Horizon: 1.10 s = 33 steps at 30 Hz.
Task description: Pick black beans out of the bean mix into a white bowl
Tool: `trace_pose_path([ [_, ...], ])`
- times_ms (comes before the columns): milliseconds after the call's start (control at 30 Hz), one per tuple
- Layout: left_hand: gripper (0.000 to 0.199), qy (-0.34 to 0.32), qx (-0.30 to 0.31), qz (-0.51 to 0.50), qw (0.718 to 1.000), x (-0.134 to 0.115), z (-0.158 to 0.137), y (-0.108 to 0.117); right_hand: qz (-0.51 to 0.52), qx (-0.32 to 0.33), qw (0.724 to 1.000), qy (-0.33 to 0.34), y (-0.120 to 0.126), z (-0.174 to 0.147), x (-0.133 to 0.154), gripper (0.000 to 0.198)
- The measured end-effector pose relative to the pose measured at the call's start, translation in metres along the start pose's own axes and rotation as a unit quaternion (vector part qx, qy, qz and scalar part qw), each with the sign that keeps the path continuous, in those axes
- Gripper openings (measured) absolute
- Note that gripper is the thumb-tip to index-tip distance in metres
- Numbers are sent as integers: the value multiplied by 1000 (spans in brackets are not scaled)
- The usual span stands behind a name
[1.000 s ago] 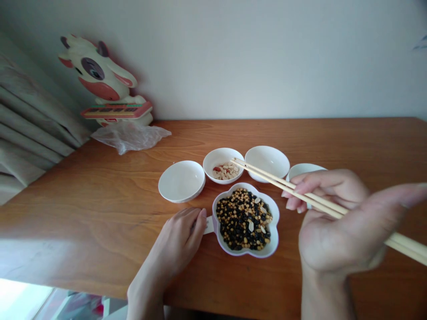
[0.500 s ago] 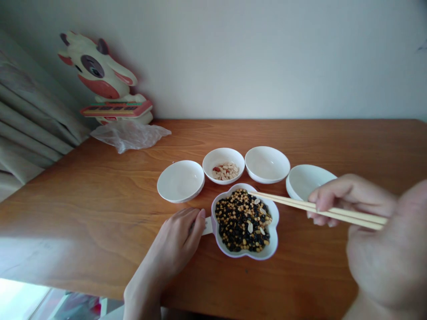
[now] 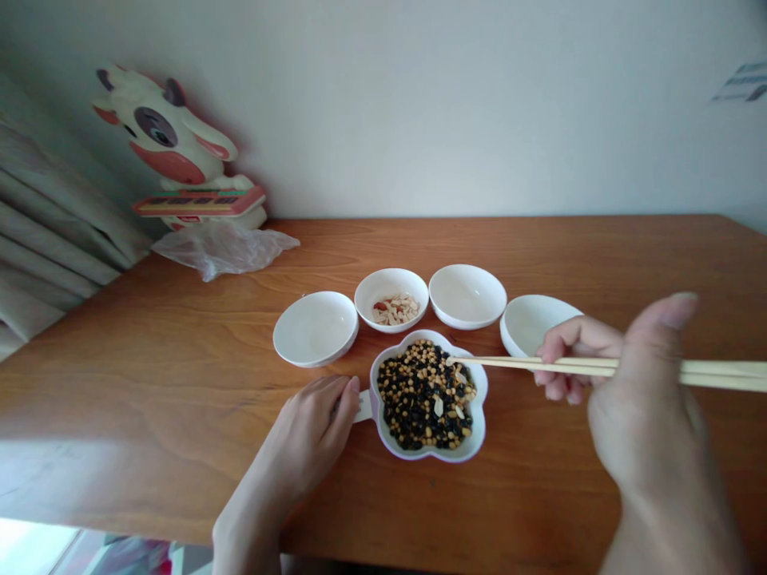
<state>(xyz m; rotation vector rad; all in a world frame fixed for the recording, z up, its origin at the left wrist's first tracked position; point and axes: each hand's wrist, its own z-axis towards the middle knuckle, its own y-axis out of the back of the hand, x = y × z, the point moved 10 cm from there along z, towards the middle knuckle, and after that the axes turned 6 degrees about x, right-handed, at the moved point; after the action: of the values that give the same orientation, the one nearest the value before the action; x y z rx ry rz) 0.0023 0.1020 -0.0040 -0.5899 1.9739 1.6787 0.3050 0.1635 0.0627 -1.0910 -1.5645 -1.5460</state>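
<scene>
My left hand (image 3: 315, 423) is closed around the short handle of a flower-shaped dish (image 3: 375, 407) with a pale purple rim. The dish holds mixed black and yellow beans (image 3: 413, 399) with a few pale peanut halves (image 3: 439, 406) on top. In my right hand (image 3: 629, 383) is a pair of wooden chopsticks (image 3: 509, 362), thumb raised. Their tips meet at the dish's upper right part, by a small pale piece; whether they pinch it I cannot tell. Behind the dish, a white bowl (image 3: 392, 277) contains shelled peanuts (image 3: 396, 310).
Three other white bowls stand in the arc: one at left (image 3: 315, 329), one at back right (image 3: 467, 295), one at right (image 3: 527, 323) partly behind my right fingers. A cow-shaped toy (image 3: 173, 152) and a clear plastic bag (image 3: 224, 247) are at the table's back left.
My right thumb has lifted and the chopsticks lie more level, their tips still over the dish. The whole view has shifted slightly. My left hand stays on the handle.
</scene>
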Motion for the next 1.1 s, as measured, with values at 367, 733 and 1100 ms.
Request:
trace_pose_path([
  [367,42,-12,-6,7,1000,-5,0,2,11,-14,999,42,-1,6,2,89],
  [733,41,-3,-5,1,1000,-3,0,2,63,-61,990,109,6,-9,30,78],
  [1100,37,-10,-10,5,1000,-6,-2,4,138,-182,951,208,2,-19,50,77],
])
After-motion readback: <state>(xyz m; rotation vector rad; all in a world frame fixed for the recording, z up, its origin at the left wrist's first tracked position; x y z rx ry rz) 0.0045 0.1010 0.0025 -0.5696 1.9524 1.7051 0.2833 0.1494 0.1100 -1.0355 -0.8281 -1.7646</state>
